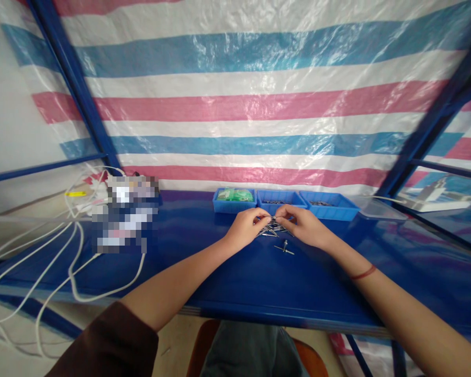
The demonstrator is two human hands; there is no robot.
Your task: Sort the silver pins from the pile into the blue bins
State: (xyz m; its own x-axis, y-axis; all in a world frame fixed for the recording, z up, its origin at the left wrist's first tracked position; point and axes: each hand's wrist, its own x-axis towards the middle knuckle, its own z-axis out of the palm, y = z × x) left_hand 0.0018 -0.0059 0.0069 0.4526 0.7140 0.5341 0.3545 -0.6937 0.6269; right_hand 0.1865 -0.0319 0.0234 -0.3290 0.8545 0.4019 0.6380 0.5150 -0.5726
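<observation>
On the worktop (235, 285), mid-rear: pile of slender metal pins (272, 229), beneath the fingertips. Left hand (246, 228), right hand (304, 226): both pinching a small metal piece (273, 217) (detail indistinct). Loose crossed pins (286, 250): wearer's side of pile, longest axis roughly crosswise, right hand nearer.

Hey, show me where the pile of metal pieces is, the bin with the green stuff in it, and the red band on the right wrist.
Pile of metal pieces (273, 229): head view, middle of the pile.
Bin (235, 207): head view, front wall.
Red band (365, 274): head view, middle of its visible stretch.
</observation>
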